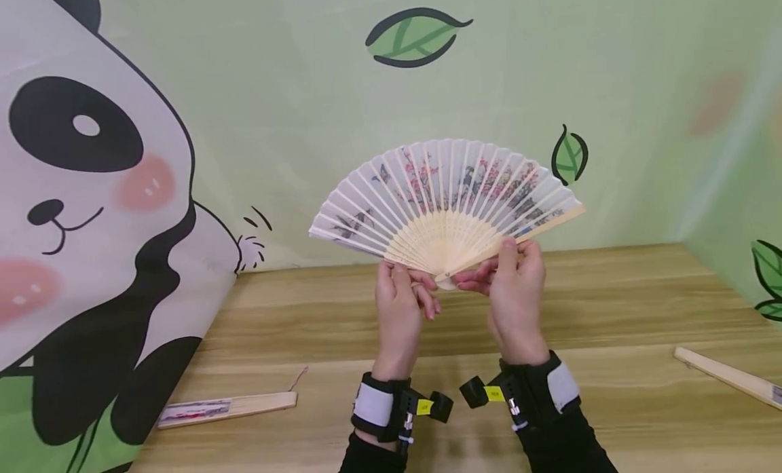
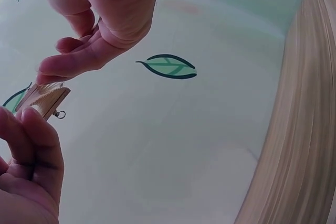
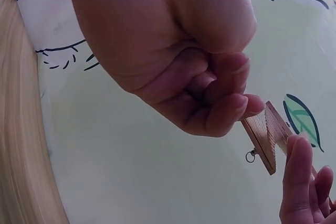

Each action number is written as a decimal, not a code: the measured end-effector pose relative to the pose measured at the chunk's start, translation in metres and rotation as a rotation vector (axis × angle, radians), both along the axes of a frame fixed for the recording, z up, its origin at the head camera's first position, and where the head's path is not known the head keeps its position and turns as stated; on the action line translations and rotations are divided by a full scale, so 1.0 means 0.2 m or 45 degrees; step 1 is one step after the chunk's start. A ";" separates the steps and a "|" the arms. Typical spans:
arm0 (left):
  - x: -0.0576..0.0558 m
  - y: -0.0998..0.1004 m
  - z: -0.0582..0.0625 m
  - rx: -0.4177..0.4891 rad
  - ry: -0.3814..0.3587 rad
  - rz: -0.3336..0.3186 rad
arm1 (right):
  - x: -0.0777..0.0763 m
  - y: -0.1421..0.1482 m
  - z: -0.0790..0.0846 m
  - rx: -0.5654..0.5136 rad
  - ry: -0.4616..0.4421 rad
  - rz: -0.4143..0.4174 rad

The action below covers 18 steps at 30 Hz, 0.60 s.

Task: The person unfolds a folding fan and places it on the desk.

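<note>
A folding fan (image 1: 449, 188) is spread wide above the table in the head view, its pale leaf printed with flowers and birds over light wooden ribs. My left hand (image 1: 400, 310) pinches the left guard stick near the pivot, thumb in front. On the other side my right hand (image 1: 518, 296) grips the right guard stick between thumb and fingers. Both wrist views show the fan's ribbed wooden base (image 2: 46, 98) with a small metal ring (image 3: 251, 156) at the pivot; most of the leaf is hidden there.
A closed fan (image 1: 229, 410) with a thin cord lies at the table's left front. Another closed fan (image 1: 730, 376) lies at the right edge. The wood-grain table (image 1: 293, 337) meets a green backdrop (image 1: 293, 120) with leaves and a large panda drawing (image 1: 153, 269).
</note>
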State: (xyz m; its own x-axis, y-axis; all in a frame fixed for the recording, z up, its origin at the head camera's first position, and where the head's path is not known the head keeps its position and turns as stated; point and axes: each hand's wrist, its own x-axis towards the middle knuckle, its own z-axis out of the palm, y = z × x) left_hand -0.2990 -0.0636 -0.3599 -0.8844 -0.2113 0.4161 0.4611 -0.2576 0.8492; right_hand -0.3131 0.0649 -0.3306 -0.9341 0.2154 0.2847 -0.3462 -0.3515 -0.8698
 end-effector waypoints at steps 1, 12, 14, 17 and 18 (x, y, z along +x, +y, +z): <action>0.00 0.00 0.00 0.003 0.005 0.001 | 0.00 0.00 0.00 -0.010 0.003 -0.005; -0.01 0.02 0.02 0.078 0.026 0.062 | -0.02 -0.04 -0.01 -0.111 0.041 -0.025; -0.01 0.02 0.01 0.093 0.029 0.079 | -0.01 -0.04 -0.02 -0.124 0.054 -0.030; -0.01 0.03 0.00 0.105 0.035 0.101 | -0.02 -0.06 -0.03 -0.130 0.054 -0.052; -0.01 0.03 -0.01 0.105 0.038 0.105 | -0.02 -0.06 -0.04 -0.134 0.048 -0.057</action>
